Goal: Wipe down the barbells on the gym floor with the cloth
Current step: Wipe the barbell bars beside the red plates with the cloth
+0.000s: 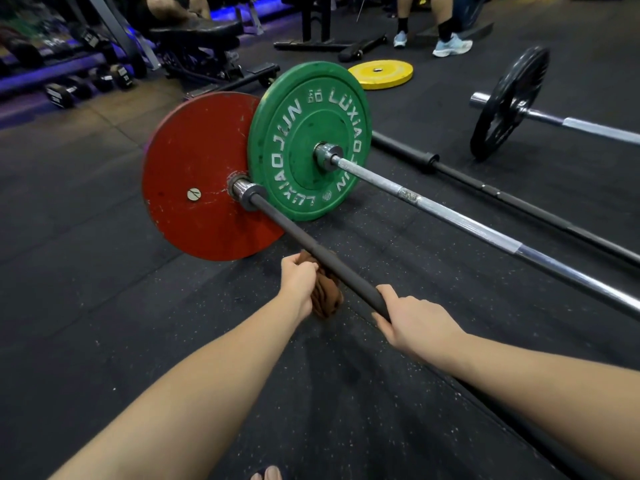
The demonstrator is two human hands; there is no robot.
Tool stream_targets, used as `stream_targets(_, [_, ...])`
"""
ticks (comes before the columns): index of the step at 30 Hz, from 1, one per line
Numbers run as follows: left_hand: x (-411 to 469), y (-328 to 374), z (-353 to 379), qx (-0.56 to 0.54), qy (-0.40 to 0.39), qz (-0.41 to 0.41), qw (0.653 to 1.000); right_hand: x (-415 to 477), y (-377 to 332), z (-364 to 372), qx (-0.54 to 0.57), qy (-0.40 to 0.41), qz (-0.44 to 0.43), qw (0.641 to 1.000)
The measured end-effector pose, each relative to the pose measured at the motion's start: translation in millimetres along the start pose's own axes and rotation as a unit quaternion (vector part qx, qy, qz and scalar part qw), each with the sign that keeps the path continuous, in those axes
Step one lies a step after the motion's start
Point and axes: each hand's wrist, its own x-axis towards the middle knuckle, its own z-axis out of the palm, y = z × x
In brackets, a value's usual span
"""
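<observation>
Now left hand [298, 282] clamps brown cloth [325, 296] against black bar [287, 226]; right hand [412, 323] apparently grips bar.

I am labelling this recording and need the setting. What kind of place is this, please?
Very likely a gym's free-weight area: barbells lie on black rubber flooring, one carrying a round red weight plate, and dark dumbbells sit by a rack at the back left.

Left hand [298, 282] presses brown cloth [325, 299] against black barbell [294, 233]; right hand [412, 323] grips shaft.
</observation>
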Motion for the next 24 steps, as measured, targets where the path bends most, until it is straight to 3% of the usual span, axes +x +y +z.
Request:
stream_targets(8, [-29.9, -38.8, 9.8, 0.016, -0.054, -0.085, 0.995, 0.7, 0.4, -0.6, 0.004, 0.003, -0.003, 1.000])
stream_targets(12, [-21.4, -33.4, 0.0, -0.002, -0.058, -0.074, 0.996, -1.7, -0.2, -0.4, -0.003, 0.009, -0.008, 1.000])
stream_targets(17, [0.5, -11.6, -3.6, -0.055, 0.005, -0.032, 0.998, -0.8, 0.6, 0.8, -0.006, 0.019, -0.010, 1.000])
stream_targets(24, [-34.6, -39.8, 9.1, 0.020, -0.055, -0.080, 0.995, -0.6, 0.2, 0.7, -0.005, 0.029, -0.011, 0.999])
